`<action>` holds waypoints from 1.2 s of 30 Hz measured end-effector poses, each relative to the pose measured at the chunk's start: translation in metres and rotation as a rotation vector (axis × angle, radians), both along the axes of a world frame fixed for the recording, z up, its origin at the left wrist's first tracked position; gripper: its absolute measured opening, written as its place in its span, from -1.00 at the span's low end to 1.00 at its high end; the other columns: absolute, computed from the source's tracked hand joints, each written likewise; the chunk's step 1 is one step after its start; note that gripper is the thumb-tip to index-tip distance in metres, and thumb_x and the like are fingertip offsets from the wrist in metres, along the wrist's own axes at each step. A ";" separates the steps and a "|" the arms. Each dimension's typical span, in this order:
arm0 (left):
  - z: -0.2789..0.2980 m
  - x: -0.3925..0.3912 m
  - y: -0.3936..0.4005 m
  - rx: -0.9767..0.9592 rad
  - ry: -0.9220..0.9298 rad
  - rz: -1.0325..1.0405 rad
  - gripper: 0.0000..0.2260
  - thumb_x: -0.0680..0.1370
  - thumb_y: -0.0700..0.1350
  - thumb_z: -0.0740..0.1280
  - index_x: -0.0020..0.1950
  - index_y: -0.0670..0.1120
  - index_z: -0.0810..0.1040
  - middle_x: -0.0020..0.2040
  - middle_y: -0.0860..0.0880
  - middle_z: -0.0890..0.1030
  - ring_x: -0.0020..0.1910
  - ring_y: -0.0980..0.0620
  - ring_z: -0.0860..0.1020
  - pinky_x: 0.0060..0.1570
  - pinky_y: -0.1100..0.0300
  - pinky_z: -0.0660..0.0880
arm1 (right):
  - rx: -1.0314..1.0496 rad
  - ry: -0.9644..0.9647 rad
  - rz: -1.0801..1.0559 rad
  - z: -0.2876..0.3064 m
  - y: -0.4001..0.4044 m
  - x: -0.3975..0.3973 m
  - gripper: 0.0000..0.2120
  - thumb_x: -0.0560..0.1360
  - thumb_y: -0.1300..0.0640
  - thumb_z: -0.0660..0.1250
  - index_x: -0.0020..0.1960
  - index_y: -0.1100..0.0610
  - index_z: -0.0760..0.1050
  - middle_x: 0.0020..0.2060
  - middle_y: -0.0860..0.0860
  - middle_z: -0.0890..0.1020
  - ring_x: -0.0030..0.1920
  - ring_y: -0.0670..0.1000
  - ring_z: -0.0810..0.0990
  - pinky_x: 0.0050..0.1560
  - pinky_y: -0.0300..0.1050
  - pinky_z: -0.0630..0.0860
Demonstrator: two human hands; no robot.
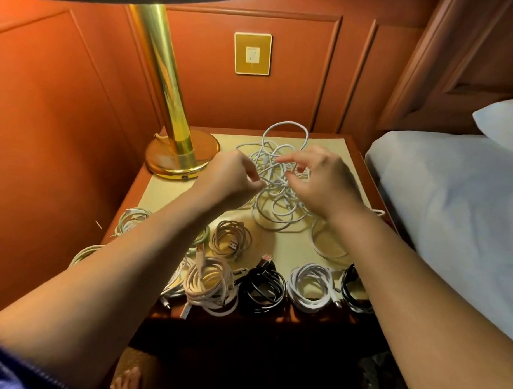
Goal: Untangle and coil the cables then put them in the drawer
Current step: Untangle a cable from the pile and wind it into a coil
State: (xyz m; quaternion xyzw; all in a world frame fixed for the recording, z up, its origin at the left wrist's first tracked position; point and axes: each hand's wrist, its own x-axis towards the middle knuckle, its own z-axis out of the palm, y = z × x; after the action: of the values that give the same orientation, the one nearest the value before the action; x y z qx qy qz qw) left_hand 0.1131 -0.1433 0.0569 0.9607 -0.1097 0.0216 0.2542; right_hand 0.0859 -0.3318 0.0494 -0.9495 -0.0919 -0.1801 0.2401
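A tangle of white cables lies in the middle of the nightstand top. My left hand pinches a white strand at the tangle's left side. My right hand hovers over the right side with fingers curled, thumb and forefinger close to a strand; whether they hold it is unclear. Several coiled cables line the front edge: a beige coil, a cream coil, a black coil, a white coil and another black coil.
A brass lamp stands at the back left of the nightstand. More coils lie at the left edge. A bed with a white sheet and pillow borders the right side. Wood panelling with a switch plate is behind.
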 end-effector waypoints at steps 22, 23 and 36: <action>0.038 -0.007 0.015 -0.691 0.128 -0.222 -0.77 0.72 -0.07 0.20 -0.04 -0.13 0.55 -0.28 0.01 0.58 -0.33 0.10 0.55 -0.32 0.24 0.48 | 0.057 -0.248 -0.042 0.023 -0.003 0.002 -0.72 0.61 -0.10 0.38 -0.14 0.07 0.64 -0.10 -0.09 0.49 -0.04 0.02 0.48 -0.19 -0.14 0.34; 0.043 -0.008 0.018 -0.865 0.216 -0.206 -0.76 0.73 -0.09 0.17 -0.07 -0.11 0.50 -0.35 0.02 0.48 -0.40 0.09 0.46 -0.41 0.22 0.44 | 0.052 -0.189 -0.042 0.027 -0.003 -0.001 -0.65 0.62 -0.14 0.35 -0.22 0.06 0.55 -0.19 -0.08 0.50 -0.12 0.03 0.48 -0.24 -0.12 0.28; 0.033 -0.017 0.051 -0.705 0.284 -0.119 -0.60 0.43 -0.02 0.58 0.24 0.10 0.60 -0.33 0.07 0.51 -0.43 0.17 0.36 -0.45 0.27 0.32 | 0.718 0.120 0.213 0.053 -0.001 -0.006 -0.71 0.72 -0.05 0.22 0.18 0.00 0.69 -0.15 0.05 0.73 -0.18 0.00 0.61 -0.09 -0.06 0.56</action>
State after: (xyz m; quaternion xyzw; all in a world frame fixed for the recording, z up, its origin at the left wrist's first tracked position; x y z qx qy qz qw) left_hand 0.0959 -0.0926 0.0899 0.7995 -0.1150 -0.0902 0.5826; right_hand 0.0803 -0.3331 0.1027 -0.7988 -0.1068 -0.1192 0.5799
